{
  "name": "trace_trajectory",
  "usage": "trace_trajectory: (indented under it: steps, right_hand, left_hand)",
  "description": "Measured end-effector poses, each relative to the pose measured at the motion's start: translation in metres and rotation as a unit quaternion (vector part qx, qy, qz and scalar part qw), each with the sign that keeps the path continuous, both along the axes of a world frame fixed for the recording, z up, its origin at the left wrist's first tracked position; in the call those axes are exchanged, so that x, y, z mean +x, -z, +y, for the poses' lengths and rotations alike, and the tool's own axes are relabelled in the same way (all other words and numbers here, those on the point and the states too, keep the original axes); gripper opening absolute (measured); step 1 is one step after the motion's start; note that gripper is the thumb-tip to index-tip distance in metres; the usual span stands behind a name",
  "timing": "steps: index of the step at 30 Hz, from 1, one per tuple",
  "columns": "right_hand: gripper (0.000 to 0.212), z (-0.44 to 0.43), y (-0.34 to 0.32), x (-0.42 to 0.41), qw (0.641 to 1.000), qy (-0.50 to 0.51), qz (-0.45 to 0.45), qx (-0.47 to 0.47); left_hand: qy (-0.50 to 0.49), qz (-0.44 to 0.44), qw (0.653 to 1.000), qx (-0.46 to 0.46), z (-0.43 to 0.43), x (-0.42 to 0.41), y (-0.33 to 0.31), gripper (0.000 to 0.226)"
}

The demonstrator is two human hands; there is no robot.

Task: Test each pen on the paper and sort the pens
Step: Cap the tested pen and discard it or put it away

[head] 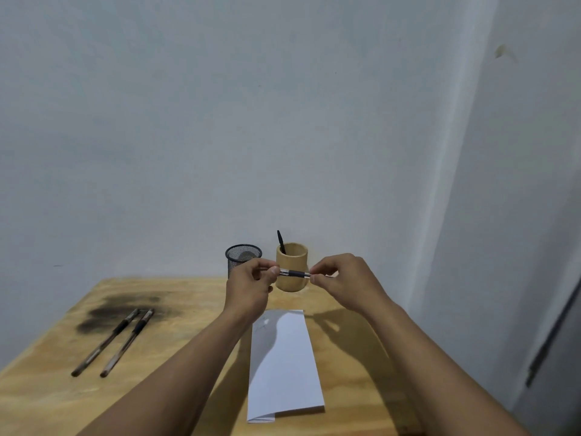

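Note:
I hold one pen [295, 273] level in the air between both hands, in front of the wooden cup [291, 280]. My left hand [250, 284] pinches its left end and my right hand [341, 280] pinches its right end. A folded white paper [284, 369] with a faint scribble near its top lies on the table below my hands. Two more pens [117, 338] lie side by side on the left of the table. One black pen [280, 241] stands in the wooden cup. A black mesh cup [242, 258] stands left of the wooden one.
The wooden table [56, 394] has a dark scorch stain [119, 309] under the tips of the two lying pens. A pale wall rises close behind the cups, and a second wall with a dark vertical strip [550, 338] is at the right.

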State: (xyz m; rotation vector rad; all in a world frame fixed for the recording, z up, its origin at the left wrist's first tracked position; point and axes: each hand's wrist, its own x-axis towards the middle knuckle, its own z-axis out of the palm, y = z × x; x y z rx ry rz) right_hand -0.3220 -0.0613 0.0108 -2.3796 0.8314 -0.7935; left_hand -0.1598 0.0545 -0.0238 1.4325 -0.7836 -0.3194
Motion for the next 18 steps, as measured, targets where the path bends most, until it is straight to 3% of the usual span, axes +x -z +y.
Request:
trace_trajectory:
  steps: [4,11,18]
  right_hand:
    - [0.015,0.004,-0.002,0.004,0.998,-0.007,0.029,-0.057]
    - [0.014,-0.003,0.004,-0.008,0.996,0.016,0.039,-0.074]
    - [0.015,-0.027,0.017,-0.059,0.994,0.090,0.040,-0.045]
  left_hand:
    - [0.007,-0.002,1.000,0.006,-0.006,-0.008,0.000,0.007]
    - [0.026,-0.048,0.998,0.039,-0.016,-0.020,-0.002,0.007]
    - [0.058,-0.231,0.959,0.153,-0.042,-0.049,0.008,0.033]
